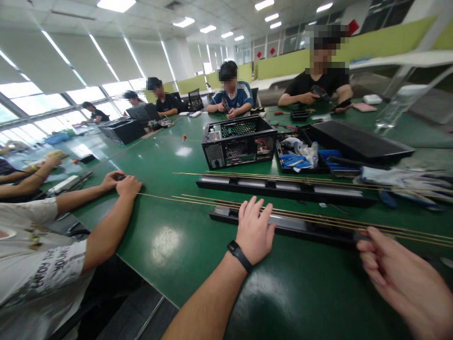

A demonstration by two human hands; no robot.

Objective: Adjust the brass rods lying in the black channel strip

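My left hand, with a dark band on its wrist, lies palm down with fingers spread across a long black bar and the thin brass-coloured rods along its top. By the bar's right end, my right hand is closed, thumb against curled fingers. Something small and dark shows at its fingertips, too blurred to name. Behind this bar lies a second black bar with pale strips and more thin rods. One rod reaches left to a co-worker's hands, which are closed near its end.
An open black computer case stands mid-table. Right of it, a black tray holds blue-and-white gloves, beside a black panel. More gloves and a clear bottle are at right. Several people sit around the green table.
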